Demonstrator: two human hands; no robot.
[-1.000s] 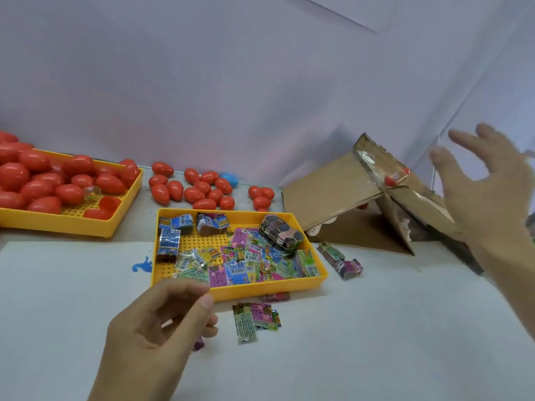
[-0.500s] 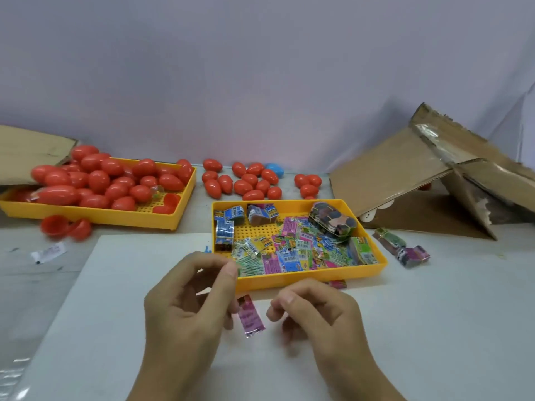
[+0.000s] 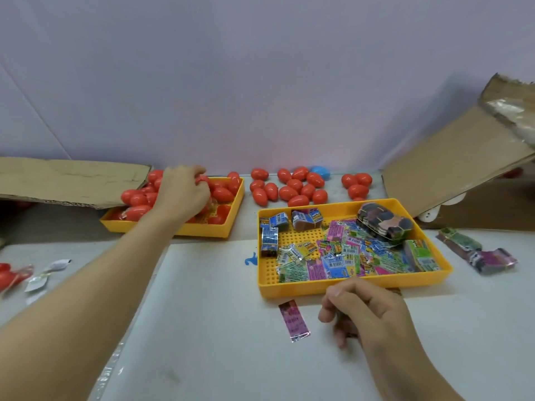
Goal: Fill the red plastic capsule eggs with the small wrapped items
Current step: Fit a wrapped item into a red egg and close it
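My left hand [image 3: 182, 195] reaches into the yellow tray [image 3: 202, 230] of red capsule eggs at the back left. Its fingers curl round one red egg [image 3: 203, 180] on top of the pile. My right hand [image 3: 364, 311] rests on the white mat just in front of the yellow tray of wrapped sachets [image 3: 347, 287]. Its fingers are curled over a small greenish sachet that is mostly hidden under them. A pink sachet [image 3: 294, 320] lies flat on the mat to the left of that hand.
Loose red eggs [image 3: 289, 188] and one blue egg [image 3: 320, 171] lie along the back wall. Cardboard flaps stand at the left [image 3: 66, 180] and right [image 3: 451, 172]. Bundled sachets [image 3: 477, 253] lie right of the tray. Egg halves and torn wrappers [image 3: 37, 280] sit far left.
My left hand has let go of the pink sachet, now on the mat, and reached back left into the egg tray. My right hand stayed in front of the sachet tray.
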